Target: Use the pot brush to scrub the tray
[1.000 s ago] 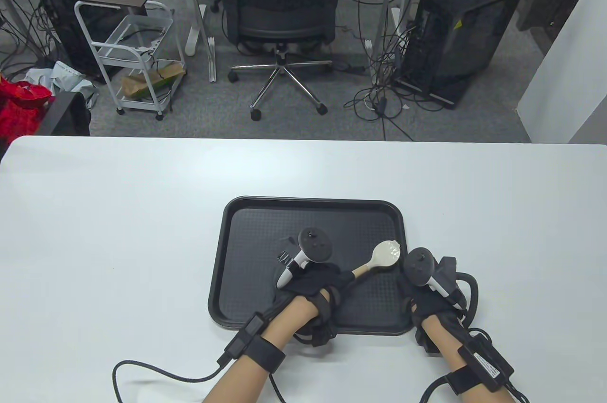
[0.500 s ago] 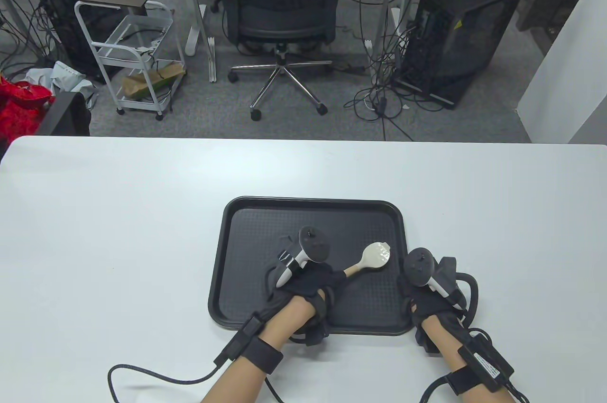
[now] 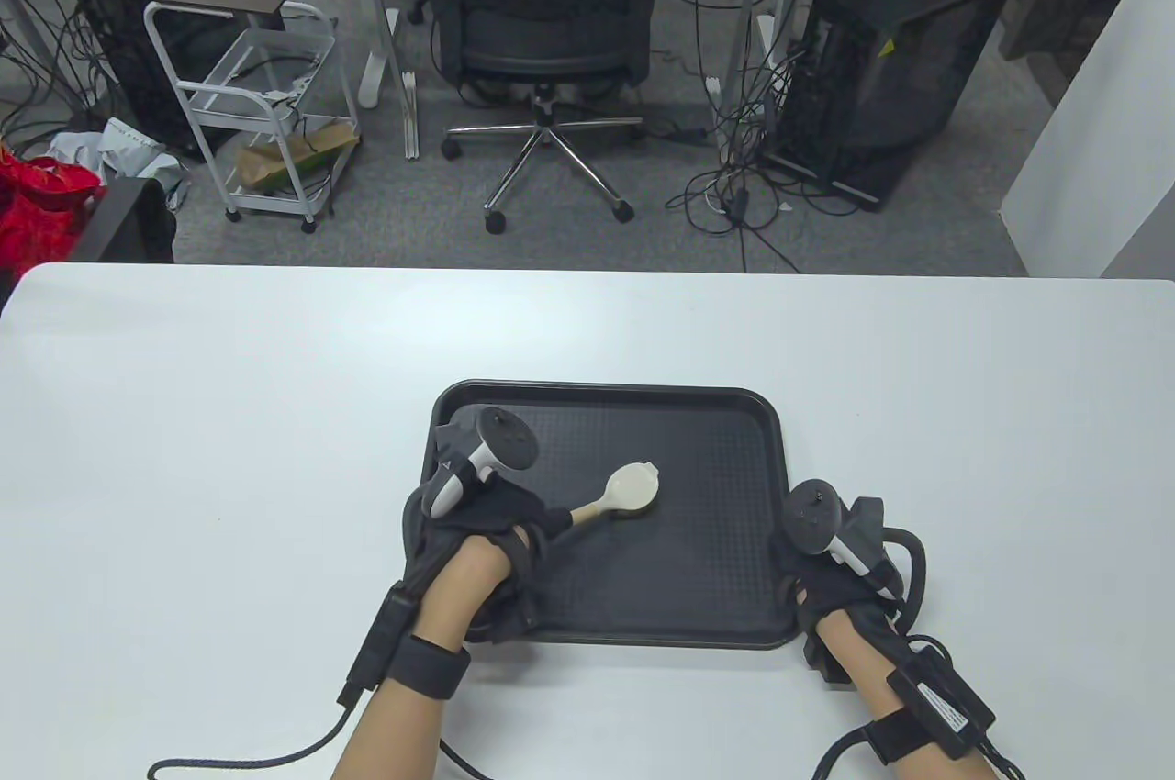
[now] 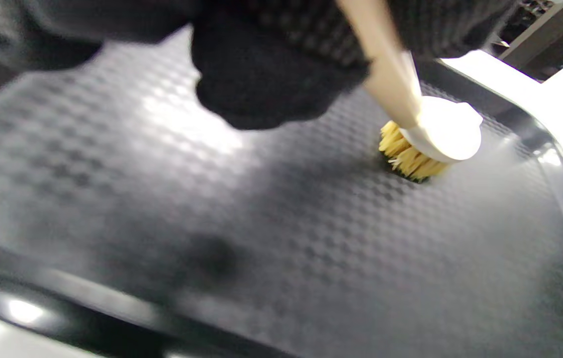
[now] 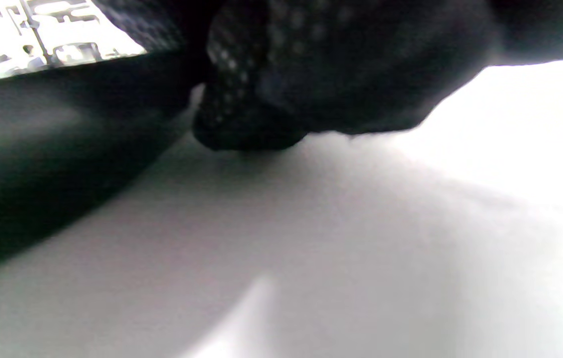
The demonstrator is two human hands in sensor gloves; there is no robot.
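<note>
A black textured tray [image 3: 698, 450] lies on the white table near its front edge. My left hand [image 3: 500, 523] grips the wooden handle of a pot brush [image 3: 629, 488], whose white round head rests on the tray floor left of centre. In the left wrist view the brush [image 4: 428, 136] stands with its yellow bristles pressed to the tray [image 4: 261, 238]. My right hand [image 3: 817, 578] rests at the tray's right front corner, fingers on the rim; its fingers [image 5: 261, 109] touch the table beside the tray's wall [image 5: 38, 164], and their curl is hidden.
The white table [image 3: 184, 413] extends wide to the left, right and behind the tray. Glove cables trail off the front edge. Beyond the table stand an office chair [image 3: 546, 18], a white cart [image 3: 257, 101] and computer towers on the floor.
My left hand has slid left across the tray, dragging the brush head from the right side to left of centre. The right hand has stayed put.
</note>
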